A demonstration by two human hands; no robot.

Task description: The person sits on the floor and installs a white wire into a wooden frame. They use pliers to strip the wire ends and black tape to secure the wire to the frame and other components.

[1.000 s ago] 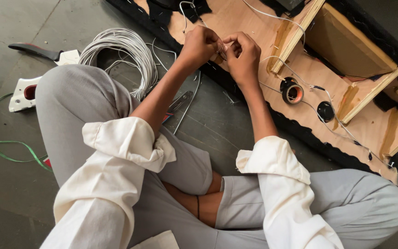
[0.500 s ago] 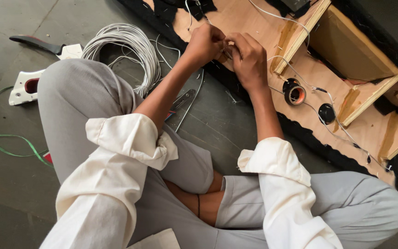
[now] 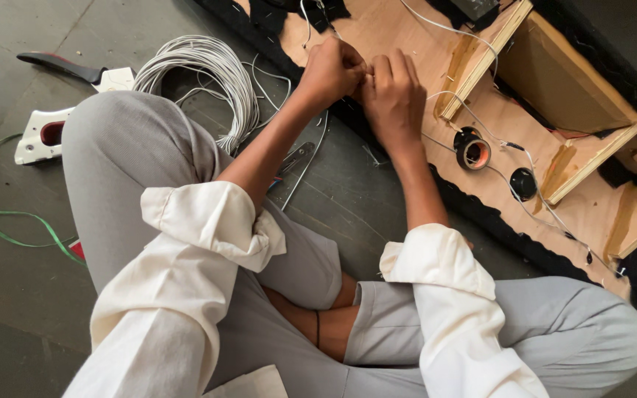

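I sit cross-legged on a grey floor. My left hand (image 3: 331, 71) and my right hand (image 3: 392, 99) meet close together over the edge of a plywood panel (image 3: 407, 37), fingers pinched on thin white wire ends (image 3: 366, 74) between them. A thin white wire (image 3: 451, 99) runs from my hands across the panel to a small round black part with an orange centre (image 3: 472, 150) and on to a black disc (image 3: 523, 183). What exactly sits between my fingertips is hidden.
A coil of white cable (image 3: 208, 70) lies on the floor left of my hands. Pliers (image 3: 293, 158) rest under my left forearm. A white and red tool (image 3: 42, 136), a dark-handled tool (image 3: 60, 65) and a green cord (image 3: 9, 221) lie far left. Wooden battens (image 3: 481, 55) frame the panel.
Both hands stay pinched together on the wire, shifting slightly to the right along the panel edge as the view moves. Nothing was let go.
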